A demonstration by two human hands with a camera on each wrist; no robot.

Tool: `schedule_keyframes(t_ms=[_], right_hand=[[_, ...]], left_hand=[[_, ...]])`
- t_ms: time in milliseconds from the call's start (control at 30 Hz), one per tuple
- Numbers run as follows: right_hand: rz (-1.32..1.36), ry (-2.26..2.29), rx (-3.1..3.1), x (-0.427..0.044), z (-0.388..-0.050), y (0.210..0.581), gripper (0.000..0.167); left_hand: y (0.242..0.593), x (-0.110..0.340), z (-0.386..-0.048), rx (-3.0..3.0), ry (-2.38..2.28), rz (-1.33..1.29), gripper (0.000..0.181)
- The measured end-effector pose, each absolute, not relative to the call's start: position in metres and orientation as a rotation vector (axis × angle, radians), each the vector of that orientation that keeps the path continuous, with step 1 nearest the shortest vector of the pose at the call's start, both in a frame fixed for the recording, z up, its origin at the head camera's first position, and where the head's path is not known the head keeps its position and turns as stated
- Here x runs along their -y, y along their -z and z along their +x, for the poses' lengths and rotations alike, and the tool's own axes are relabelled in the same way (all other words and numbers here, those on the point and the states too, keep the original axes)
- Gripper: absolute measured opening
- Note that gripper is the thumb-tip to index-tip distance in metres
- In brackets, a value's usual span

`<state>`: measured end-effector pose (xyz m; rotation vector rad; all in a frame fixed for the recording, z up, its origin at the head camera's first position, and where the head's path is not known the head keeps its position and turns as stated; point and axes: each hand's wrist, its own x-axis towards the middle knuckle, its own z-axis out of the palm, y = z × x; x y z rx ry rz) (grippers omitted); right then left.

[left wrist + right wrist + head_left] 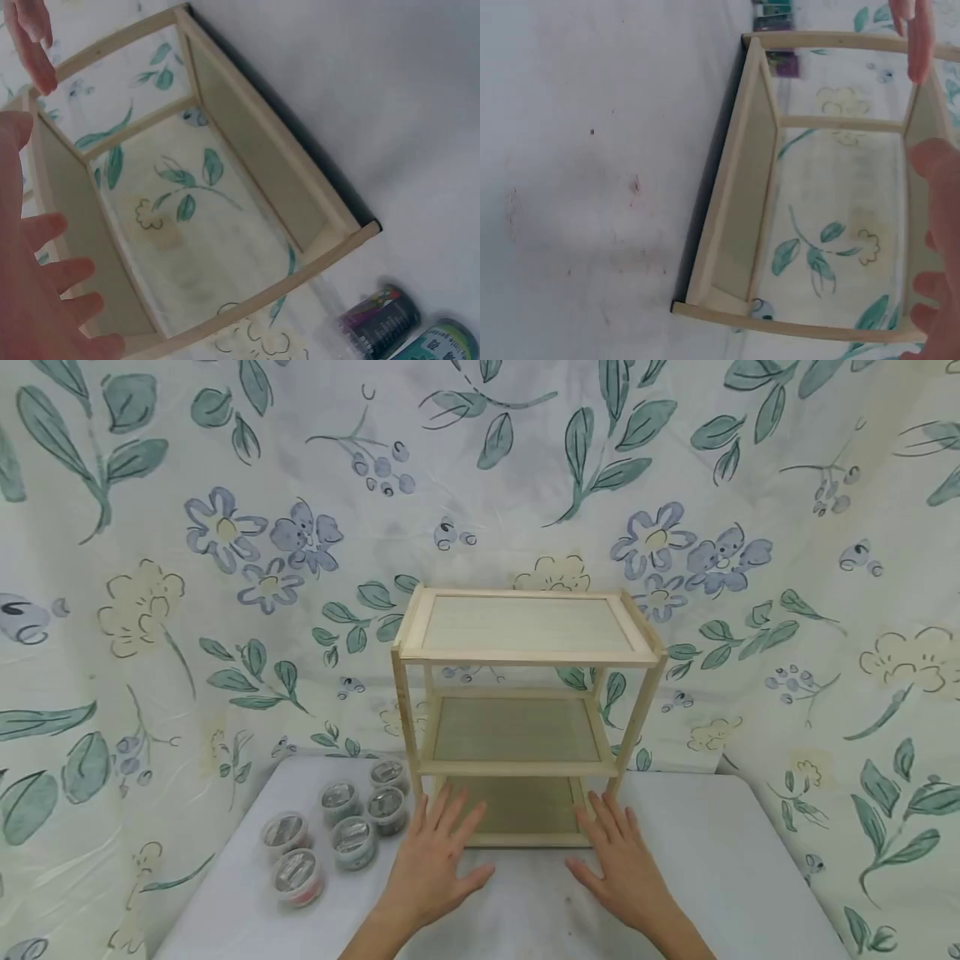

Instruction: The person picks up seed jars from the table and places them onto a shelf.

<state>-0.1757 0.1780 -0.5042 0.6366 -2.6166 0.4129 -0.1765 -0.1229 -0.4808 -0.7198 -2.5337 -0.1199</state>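
Observation:
A three-tier wooden shelf [525, 768] stands upright toward the back of a white table [517, 902]. My left hand [431, 864], fingers spread, is in front of its lower left side in the head view. My right hand [626, 868] is spread the same way at its lower right. Neither hand holds anything; whether fingertips touch the shelf I cannot tell. In the left wrist view, the left hand [45, 300] lies along the left edge beside the shelf frame [262, 127]. The right wrist view has the right hand [939, 247] at the right edge, near the shelf [731, 187].
Several small lidded tubs [354, 842] stand on the table left of the shelf. Two of them, one dark [382, 322] and one teal [442, 343], show in the left wrist view. A floral cloth [480, 510] hangs behind the table.

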Motion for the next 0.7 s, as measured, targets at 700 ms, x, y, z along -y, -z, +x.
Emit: schedule_keyframes(t_ms=[700], right_hand=[[0.677, -0.552, 2.288, -0.205, -0.176, 0.447, 0.070]], left_hand=[[0.457, 0.138, -0.168, 2.421, 0.400, -0.700, 0.065]])
